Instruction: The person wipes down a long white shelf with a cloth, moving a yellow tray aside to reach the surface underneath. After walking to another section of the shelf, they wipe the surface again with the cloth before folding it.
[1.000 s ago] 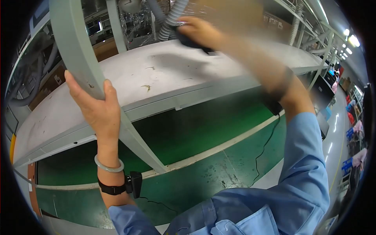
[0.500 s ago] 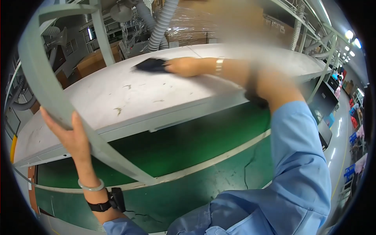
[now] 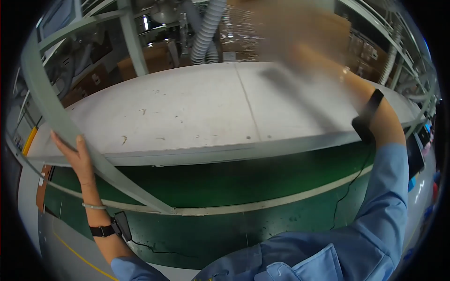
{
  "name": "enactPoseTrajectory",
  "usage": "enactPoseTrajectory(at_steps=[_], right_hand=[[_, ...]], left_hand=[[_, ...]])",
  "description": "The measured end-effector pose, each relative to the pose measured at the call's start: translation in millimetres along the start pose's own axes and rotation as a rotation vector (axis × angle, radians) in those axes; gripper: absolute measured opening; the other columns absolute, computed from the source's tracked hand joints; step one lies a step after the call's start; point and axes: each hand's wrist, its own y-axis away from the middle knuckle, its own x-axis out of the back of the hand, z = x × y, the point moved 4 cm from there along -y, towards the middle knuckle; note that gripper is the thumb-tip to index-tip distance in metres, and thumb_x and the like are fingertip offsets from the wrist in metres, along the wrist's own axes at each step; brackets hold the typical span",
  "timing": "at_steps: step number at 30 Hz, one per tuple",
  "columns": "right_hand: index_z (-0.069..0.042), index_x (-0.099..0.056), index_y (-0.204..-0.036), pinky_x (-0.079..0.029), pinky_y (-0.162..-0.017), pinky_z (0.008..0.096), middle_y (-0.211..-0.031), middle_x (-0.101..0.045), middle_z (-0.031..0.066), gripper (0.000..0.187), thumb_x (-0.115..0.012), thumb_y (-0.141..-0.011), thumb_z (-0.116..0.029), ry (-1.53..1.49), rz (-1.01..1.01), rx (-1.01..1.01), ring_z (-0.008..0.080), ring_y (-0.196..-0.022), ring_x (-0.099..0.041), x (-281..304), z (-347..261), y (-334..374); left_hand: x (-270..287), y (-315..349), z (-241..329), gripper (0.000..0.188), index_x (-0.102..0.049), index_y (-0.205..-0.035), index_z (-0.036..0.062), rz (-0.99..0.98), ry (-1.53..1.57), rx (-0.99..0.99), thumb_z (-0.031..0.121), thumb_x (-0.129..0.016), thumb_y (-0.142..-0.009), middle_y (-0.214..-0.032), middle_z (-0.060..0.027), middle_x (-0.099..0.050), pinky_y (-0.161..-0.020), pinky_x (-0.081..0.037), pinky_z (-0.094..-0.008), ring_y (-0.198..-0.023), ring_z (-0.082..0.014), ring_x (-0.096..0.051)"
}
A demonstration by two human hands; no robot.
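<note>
My left hand (image 3: 77, 157) rests, fingers spread, against the pale post (image 3: 68, 124) before the white table (image 3: 201, 112). My right hand (image 3: 307, 57) is above the table, too blurred to tell its grip.

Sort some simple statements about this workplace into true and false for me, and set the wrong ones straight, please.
1. The left hand touches a pale post. True.
2. The right hand is under the table. False: it shows as a blur above the tabletop.
3. A ridged grey hose runs behind the table. True.
4. The sleeves are red. False: they are blue.
5. The floor in front of the table is green. True.
6. The tabletop is spotless. False: it has small brownish marks.
</note>
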Motion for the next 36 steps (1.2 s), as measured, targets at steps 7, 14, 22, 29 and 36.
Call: enactPoseTrajectory(at_steps=[7, 14, 22, 29, 36], right_hand=[[-0.015, -0.041, -0.128, -0.039, -0.092, 0.038, -0.118, -0.051, 0.0133, 0.046, -0.048, -0.083, -0.019, -0.329, -0.122, 0.976, 0.0297, -0.109, -0.048, -80.1, -379.9, -32.4], [-0.007, -0.046, -0.124, -0.037, -0.094, 0.0388, -0.123, -0.048, 0.0184, 0.04, -0.043, -0.084, -0.014, -0.389, -0.341, 1.131, 0.0319, -0.113, -0.046, -174.8, -490.1, -49.3], [0.0, -0.059, -0.095, -0.045, -0.081, 0.0411, -0.098, -0.055, 0.0205, 0.022, -0.049, -0.08, -0.012, 0.183, -0.119, 0.862, 0.0351, -0.093, -0.054, -209.6, -377.4, -177.2], [-0.001, -0.063, -0.064, -0.047, -0.065, 0.0424, -0.072, -0.062, 0.0186, 0.017, -0.05, -0.073, -0.01, 0.695, 0.063, 0.847, 0.0326, -0.071, -0.061, -185.0, -92.0, -168.9], [-0.005, -0.065, -0.092, -0.048, -0.077, 0.0372, -0.093, -0.063, 0.0181, 0.023, -0.049, -0.078, -0.015, 0.651, -0.407, -0.27, 0.0309, -0.083, -0.061, -70.8, 28.1, -48.5]], left_hand=[[0.5, 7.0, 1.9, 0.068, -0.013, -0.138, -0.0023, 0.017, 0.026, 0.019, 0.02, -0.051, -0.085, -0.142, -0.0208, -0.016, -0.107, -0.012, -0.0394, -0.133, -0.0304, -0.015], [1.3, 10.7, -7.5, 0.068, -0.014, -0.137, -0.0042, 0.018, 0.057, 0.002, 0.017, -0.051, -0.084, -0.142, -0.0199, -0.018, -0.107, -0.012, -0.0389, -0.132, -0.0299, -0.017], [2.2, 9.9, -16.7, 0.069, -0.013, -0.137, -0.0043, 0.019, 0.083, 0.051, 0.015, -0.051, -0.082, -0.14, -0.02, -0.02, -0.105, -0.018, -0.0406, -0.129, -0.0309, -0.022], [-2.8, 10.6, -20.9, 0.066, -0.014, -0.138, -0.0011, -0.023, 0.149, -0.026, 0.015, -0.049, -0.084, -0.14, -0.0173, -0.021, -0.104, -0.02, -0.0383, -0.128, -0.0272, -0.025], [2.2, 16.3, -19.3, 0.069, -0.011, -0.138, -0.0015, -0.033, 0.147, 0.024, 0.014, -0.049, -0.082, -0.141, -0.0189, -0.016, -0.104, -0.018, -0.0426, -0.129, -0.031, -0.021]])
